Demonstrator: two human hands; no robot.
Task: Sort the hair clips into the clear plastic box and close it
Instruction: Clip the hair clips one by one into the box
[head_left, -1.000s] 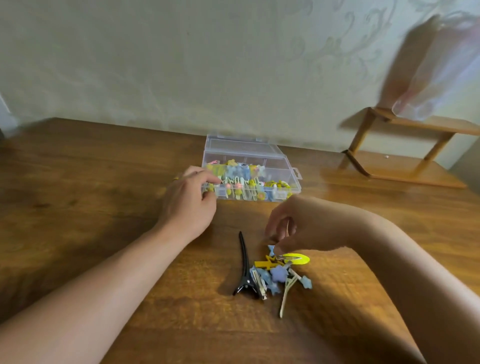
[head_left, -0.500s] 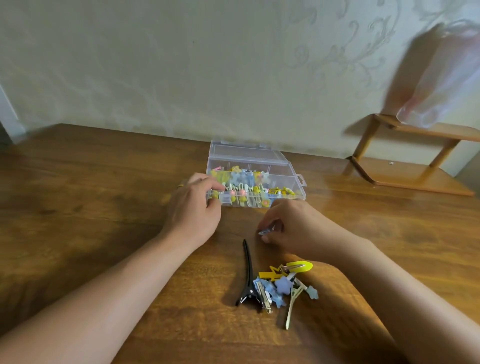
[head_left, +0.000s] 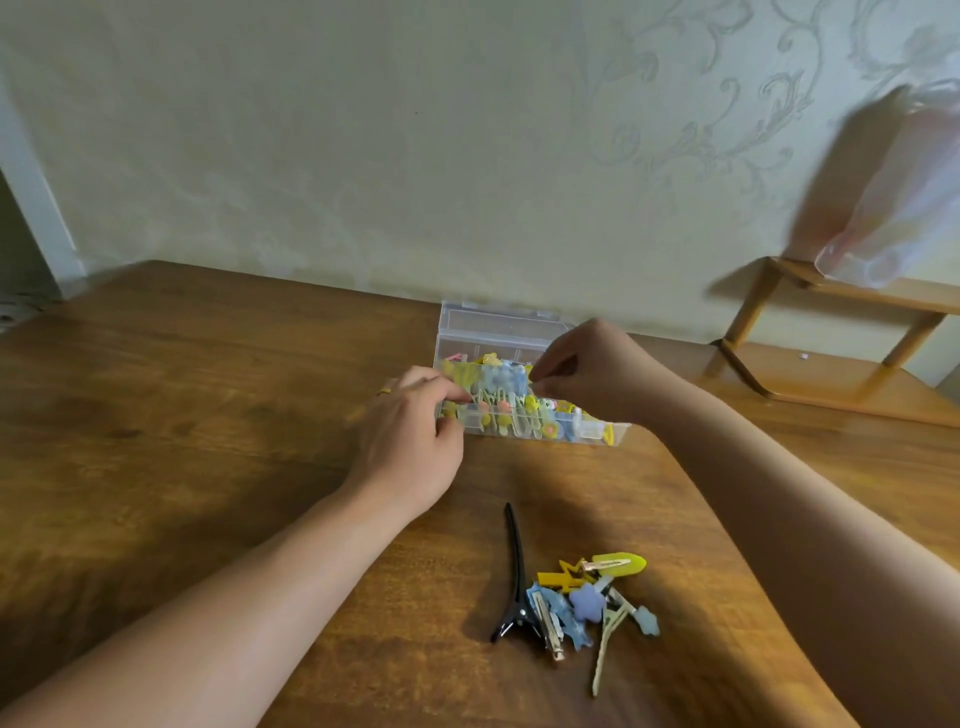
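The clear plastic box (head_left: 498, 332) stands open at the back of the wooden table (head_left: 182, 415), its compartments filled with several yellow, blue and orange clips. My left hand (head_left: 410, 441) grips the box's left front corner, thumb on the rim. My right hand (head_left: 582, 371) hovers over the box's middle, fingertips pinched together on a small clip that is mostly hidden. A loose pile of hair clips (head_left: 587, 603) lies near me, with a long black clip (head_left: 514, 571) on its left and a yellow oval clip (head_left: 621, 564) at its top.
A low wooden shelf (head_left: 831, 364) stands at the table's back right, with a translucent plastic bag (head_left: 893, 192) above it. A patterned wall runs just behind the box.
My right hand rose from the pile near me and moved forward over the box, pinching a small clip. My left hand stayed on the box's left corner.
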